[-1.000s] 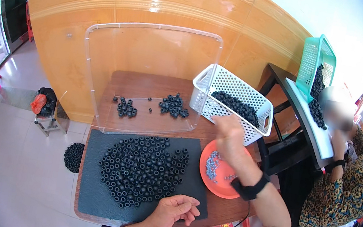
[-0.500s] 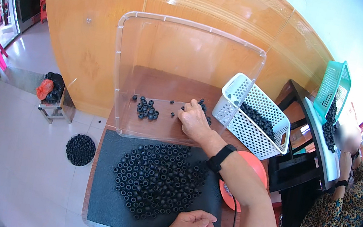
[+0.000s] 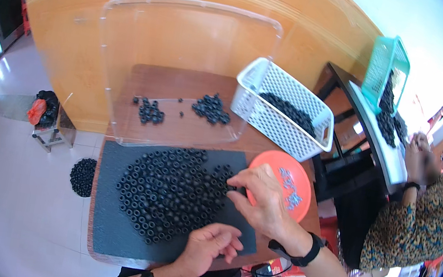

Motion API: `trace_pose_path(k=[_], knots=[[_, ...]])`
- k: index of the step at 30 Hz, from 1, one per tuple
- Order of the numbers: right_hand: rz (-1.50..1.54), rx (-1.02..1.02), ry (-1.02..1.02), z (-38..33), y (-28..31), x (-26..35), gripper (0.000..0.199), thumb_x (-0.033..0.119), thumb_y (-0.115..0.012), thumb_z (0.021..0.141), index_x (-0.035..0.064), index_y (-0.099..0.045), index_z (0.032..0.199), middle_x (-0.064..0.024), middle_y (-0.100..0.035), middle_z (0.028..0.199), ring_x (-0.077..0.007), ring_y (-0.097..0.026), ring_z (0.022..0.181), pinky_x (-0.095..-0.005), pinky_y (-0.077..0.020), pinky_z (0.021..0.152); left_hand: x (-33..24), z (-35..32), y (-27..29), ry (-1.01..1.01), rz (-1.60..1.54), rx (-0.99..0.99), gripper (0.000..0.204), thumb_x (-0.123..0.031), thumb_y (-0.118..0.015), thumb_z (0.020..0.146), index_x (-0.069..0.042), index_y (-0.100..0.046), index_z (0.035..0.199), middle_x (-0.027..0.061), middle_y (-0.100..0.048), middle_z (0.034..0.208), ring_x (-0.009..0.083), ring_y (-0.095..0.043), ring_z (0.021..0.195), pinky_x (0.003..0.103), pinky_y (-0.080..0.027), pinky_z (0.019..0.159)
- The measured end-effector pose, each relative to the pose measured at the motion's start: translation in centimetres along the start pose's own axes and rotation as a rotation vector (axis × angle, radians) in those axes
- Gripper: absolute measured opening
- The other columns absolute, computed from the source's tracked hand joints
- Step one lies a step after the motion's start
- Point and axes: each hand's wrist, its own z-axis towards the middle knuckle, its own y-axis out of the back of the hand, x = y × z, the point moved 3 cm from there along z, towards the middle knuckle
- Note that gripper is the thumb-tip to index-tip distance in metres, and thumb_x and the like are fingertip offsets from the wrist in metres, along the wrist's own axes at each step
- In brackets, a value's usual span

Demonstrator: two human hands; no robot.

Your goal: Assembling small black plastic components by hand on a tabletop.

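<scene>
A broad pile of small black ring-shaped beads lies on a dark grey mat on the table. My right hand is at the pile's right edge, thumb and fingers apart close to some loose beads. Nearer to me, my left hand hovers over the mat's front edge with its fingers curled in. What those fingers hold, if anything, is hidden. To the right of the mat is an orange dish with small pale pieces in it. Two clusters of beads sit farther back, behind a clear plastic sheet with a raised rim.
A white perforated basket holding black beads stands at the back right. Beyond it, a green basket is tipped over a side table where another person works. On the left floor are a bead heap and a stool bearing bags.
My right hand has come back from the rear cluster, now left behind the sheet, to the main pile's right edge. My left hand stays low and curled. The whole view has shifted.
</scene>
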Motion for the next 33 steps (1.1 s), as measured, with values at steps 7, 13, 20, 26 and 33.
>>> trace_pose_path(k=[7,13,20,26,33], knots=[[-0.051,-0.098,-0.072,-8.1,1.5,2.7,0.025,-0.003,-0.064,0.065,0.0004,-0.059,0.09,-0.0105,-0.054,0.083,-0.0282,-0.05,0.077,-0.0364,-0.0416,0.066,-1.0,0.0,-1.9,-0.188,0.159,-0.158,0.026,-0.015,-0.057,0.088,0.005,-0.056,0.105,0.0101,-0.063,0.088,0.0142,-0.057,0.069,0.026,-0.047,0.063],[-0.074,-0.279,-0.09,-10.4,-0.1,3.7,0.032,-0.006,-0.064,0.063,0.0007,-0.06,0.093,-0.011,-0.057,0.085,-0.0276,-0.052,0.074,-0.034,-0.0435,0.062,-0.2,-0.5,-1.9,-0.211,0.28,-0.131,0.02,-0.008,-0.06,0.086,0.004,-0.059,0.102,0.0048,-0.062,0.084,0.0078,-0.054,0.07,0.02,-0.045,0.063],[0.101,-0.37,-0.251,-12.5,0.2,3.6,0.029,-0.005,-0.061,0.068,-0.0006,-0.057,0.097,-0.0109,-0.058,0.084,-0.0274,-0.052,0.073,-0.0348,-0.0427,0.065,0.0,-0.6,-3.1,-0.209,0.267,-0.131,0.017,-0.005,-0.057,0.087,0.006,-0.058,0.1,0.0071,-0.062,0.084,0.0111,-0.055,0.067,0.023,-0.046,0.063],[-0.158,-0.404,-0.062,-13.2,-0.1,4.3,0.035,-0.006,-0.06,0.065,-0.004,-0.056,0.099,-0.012,-0.059,0.086,-0.0259,-0.055,0.071,-0.034,-0.0443,0.064,0.6,-0.5,-3.3,-0.186,0.372,-0.093,0.019,-0.006,-0.056,0.088,0.004,-0.058,0.103,0.0032,-0.06,0.084,0.0075,-0.053,0.069,0.02,-0.044,0.065],[-0.054,-0.379,-0.094,-13.5,-0.2,3.4,0.031,-0.005,-0.061,0.064,-0.0018,-0.058,0.095,-0.0111,-0.06,0.087,-0.0267,-0.054,0.07,-0.0345,-0.0437,0.066,0.8,0.0,-3.1,-0.237,0.477,-0.081,0.018,-0.006,-0.053,0.09,0.003,-0.055,0.105,0.0039,-0.06,0.085,0.0069,-0.052,0.07,0.02,-0.045,0.064]])
